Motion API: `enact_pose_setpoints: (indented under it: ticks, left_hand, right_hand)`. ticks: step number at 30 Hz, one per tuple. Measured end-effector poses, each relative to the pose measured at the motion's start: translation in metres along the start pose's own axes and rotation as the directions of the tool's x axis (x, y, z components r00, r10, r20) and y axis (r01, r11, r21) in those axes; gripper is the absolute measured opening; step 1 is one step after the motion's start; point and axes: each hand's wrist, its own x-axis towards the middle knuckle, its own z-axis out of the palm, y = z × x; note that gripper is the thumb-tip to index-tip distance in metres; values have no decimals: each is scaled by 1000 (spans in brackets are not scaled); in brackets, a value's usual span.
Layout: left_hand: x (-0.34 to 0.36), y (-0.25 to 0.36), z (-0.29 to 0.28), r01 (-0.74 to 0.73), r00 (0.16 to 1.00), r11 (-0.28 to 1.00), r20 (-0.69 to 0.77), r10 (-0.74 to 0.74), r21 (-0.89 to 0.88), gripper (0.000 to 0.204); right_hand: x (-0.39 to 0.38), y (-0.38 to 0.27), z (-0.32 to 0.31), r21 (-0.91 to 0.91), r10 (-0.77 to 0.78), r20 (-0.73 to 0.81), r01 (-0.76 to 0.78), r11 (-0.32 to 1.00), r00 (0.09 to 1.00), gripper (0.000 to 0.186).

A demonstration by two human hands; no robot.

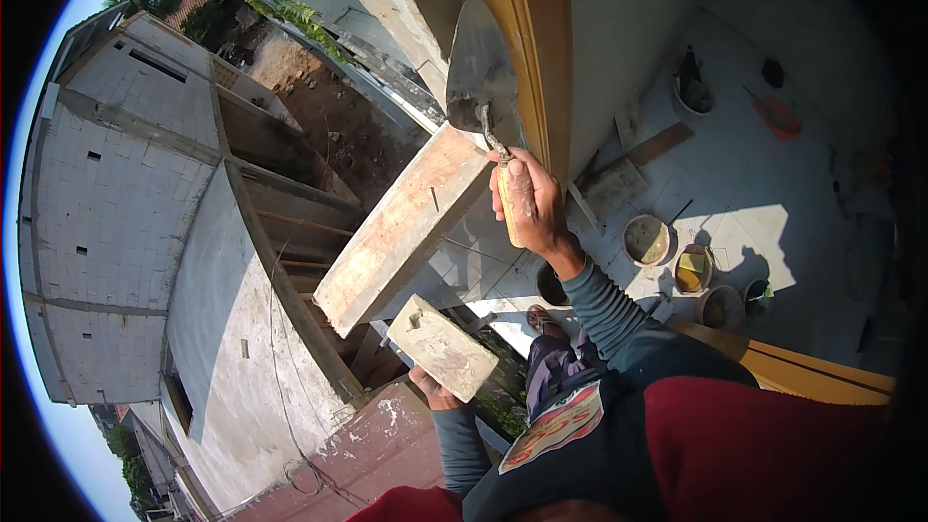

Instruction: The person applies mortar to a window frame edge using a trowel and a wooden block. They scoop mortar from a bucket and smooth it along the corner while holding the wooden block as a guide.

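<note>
My right hand [530, 205] is closed around the yellowish wooden handle of a trowel [481, 58]. The broad grey blade points away from me and lies at the wall edge [435, 10], beside the orange-brown wooden frame [543, 48]. Lower down, my left hand [435, 390] grips the near edge of a small, pale rectangular board [443, 348] smeared with dried mortar. Most of the left fingers are hidden beneath it. Between the hands and to the left runs a slanting concrete ledge [406, 222], with a thin nail-like piece on its top.
On the sunlit tiled floor to the right stand several buckets, one with mortar [647, 240] and one holding a yellow item [692, 269]. A red basin [777, 116] and planks [659, 145] lie farther off. Outside left, a drop leads toward a block-walled building [116, 193].
</note>
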Motion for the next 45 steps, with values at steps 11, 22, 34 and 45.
enact_pose_setpoints:
  ticks: [11, 22, 34, 45]
  left_hand:
    - [-14, -3, -9, -10, 997, 997, -70, 15, 75, 84]
    - [-31, 1, -7, -41, 994, 978, -88, 60, 204, 90]
    - [-9, 5, 11, -48, 998, 988, -32, 53, 145, 91]
    - [-21, -2, 10, -21, 995, 979, -91, 40, 201, 92]
  right_hand:
    - [-28, 79, -6, 73, 223, -32, -221, 973, 974, 50]
    - [-54, 129, 49, 569, 297, 70, -282, 773, 952, 47]
    - [-7, 7, 17, -40, -11, 30, 12, 999, 999, 45]
    - [-35, 117, -25, 82, 271, -27, -268, 960, 962, 50]
